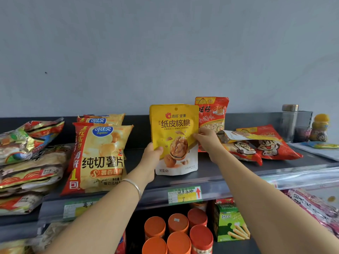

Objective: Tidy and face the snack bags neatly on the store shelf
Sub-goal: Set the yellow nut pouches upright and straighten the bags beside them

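A yellow walnut snack bag (174, 132) stands upright on the dark top shelf (229, 173), label facing me. My left hand (151, 162) grips its lower left edge, thumb on the front. My right hand (206, 142) pinches its right edge. Behind it stands a red bag of small buns (213, 114). To the left, yellow potato chip bags (99, 154) lean upright, one behind another. To the right, red snack bags (271, 145) lie flat, with another walnut bag (238, 136) lying across them.
A heap of mixed bags (27, 162) fills the shelf's left end. A metal-capped bottle (289, 121) and a small jar (320, 127) stand at the far right. Below, orange-lidded jars (178, 233) and a green box (231, 222) fill the lower shelf. A price label (184, 195) sits on the rail.
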The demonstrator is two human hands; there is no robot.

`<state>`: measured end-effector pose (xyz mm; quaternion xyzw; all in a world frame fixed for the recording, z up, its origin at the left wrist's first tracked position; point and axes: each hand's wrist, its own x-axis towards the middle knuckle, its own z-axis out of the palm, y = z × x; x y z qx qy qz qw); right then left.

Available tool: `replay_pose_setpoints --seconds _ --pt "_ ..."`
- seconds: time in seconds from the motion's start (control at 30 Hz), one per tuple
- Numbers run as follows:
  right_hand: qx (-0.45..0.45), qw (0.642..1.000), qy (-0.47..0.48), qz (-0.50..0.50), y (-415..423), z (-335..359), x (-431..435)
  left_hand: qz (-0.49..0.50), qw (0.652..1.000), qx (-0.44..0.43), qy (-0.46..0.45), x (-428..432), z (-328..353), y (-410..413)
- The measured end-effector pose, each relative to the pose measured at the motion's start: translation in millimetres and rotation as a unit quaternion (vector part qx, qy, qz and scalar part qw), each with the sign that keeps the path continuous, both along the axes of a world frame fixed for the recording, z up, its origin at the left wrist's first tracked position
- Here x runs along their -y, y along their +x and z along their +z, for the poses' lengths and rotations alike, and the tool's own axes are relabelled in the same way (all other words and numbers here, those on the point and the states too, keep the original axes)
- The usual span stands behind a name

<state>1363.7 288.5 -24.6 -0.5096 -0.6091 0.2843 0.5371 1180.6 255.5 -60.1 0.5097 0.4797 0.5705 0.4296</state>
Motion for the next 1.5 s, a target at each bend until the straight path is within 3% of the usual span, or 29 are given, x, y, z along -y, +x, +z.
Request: replay_pose_setpoints --seconds 0.3,0.4,0.57,0.73,0.97,1.17,1.37,1.5 --pt "-0.091 0.995 -0.016 -0.023 12 8 0 0.045 0.995 0.067 0.065 -6 20 -9" --pt "-0.063 0.997 -0.012 -0.048 16 8 -9 0.072 0.991 0.076 0.079 -13 24 -9" --pt "-0.016 0.998 -0.049 -0.021 13 4 -23 0.083 0.993 0.048 0.062 -26 25 -11" --pt "-0.023 0.996 -0.081 0.009 10 2 -34 0.07 0.994 0.043 0.075 -34 25 -9" --pt "-0.022 0.996 -0.078 0.038 6 -1 -44 0.156 0.983 -0.004 0.099 -50 20 -20" --pt "-0.046 0.994 -0.095 0.038 8 1 -39 0.135 0.985 0.017 0.107 -47 18 -21" --pt "-0.089 0.993 -0.072 0.009 14 1 -26 0.142 0.979 0.021 0.142 -30 18 -17" --pt "-0.092 0.995 -0.028 -0.013 16 2 -12 0.143 0.971 -0.041 0.189 -17 16 -14"
